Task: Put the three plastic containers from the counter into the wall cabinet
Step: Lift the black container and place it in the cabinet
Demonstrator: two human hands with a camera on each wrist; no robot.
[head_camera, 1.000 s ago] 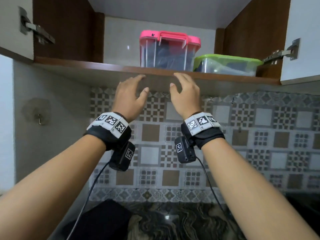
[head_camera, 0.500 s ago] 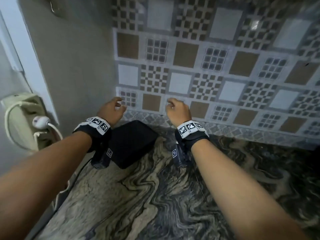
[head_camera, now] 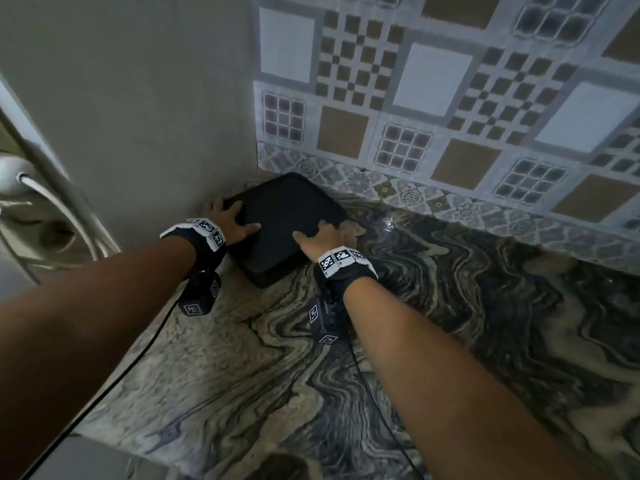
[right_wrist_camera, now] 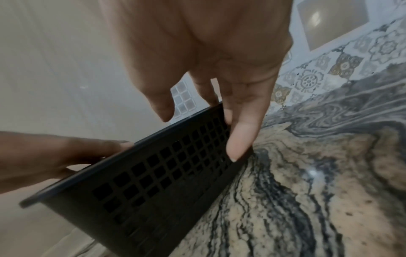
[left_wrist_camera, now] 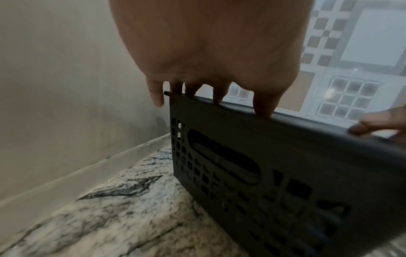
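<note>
A black plastic container (head_camera: 284, 220) with a flat lid and grid-perforated sides stands on the marbled counter (head_camera: 398, 375), tucked into the corner. My left hand (head_camera: 228, 220) lies at its left edge, thumb on the lid and fingers (left_wrist_camera: 219, 93) reaching over the rim above the handle slot of the container (left_wrist_camera: 285, 173). My right hand (head_camera: 325, 237) touches the right corner, thumb on the lid, with straight fingers (right_wrist_camera: 241, 135) down the container's (right_wrist_camera: 164, 173) perforated side. The cabinet and the other containers are out of view.
A plain grey wall (head_camera: 138, 98) closes the left side right beside the container. The patterned tile backsplash (head_camera: 450, 98) runs behind it. A white plug and cord (head_camera: 20, 174) hang at the far left. Marbled counter stretches to the right and front.
My view dropped from the open cabinet, with its pink-lidded and green-lidded boxes, to the counter. Both hands came down from the shelf edge and now rest on the black container.
</note>
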